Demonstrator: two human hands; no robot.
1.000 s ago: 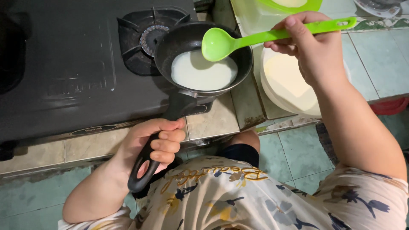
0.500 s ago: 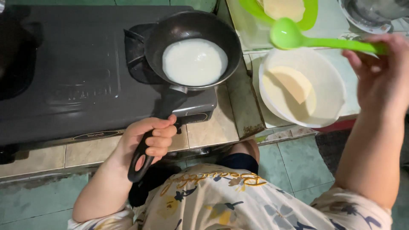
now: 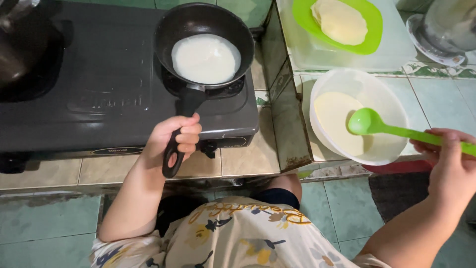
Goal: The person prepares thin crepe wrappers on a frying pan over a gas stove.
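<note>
Left hand (image 3: 174,141), fingers curled tight around the pan (image 3: 204,47) handle over the stove (image 3: 99,94). Right hand (image 3: 453,164), arm bent, fingers pinching a green ladle (image 3: 369,122) above the batter bowl (image 3: 391,104).

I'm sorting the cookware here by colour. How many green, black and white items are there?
Green: 2, the ladle and the plate
Black: 1, the frying pan
White: 1, the bowl
Total: 4
</note>
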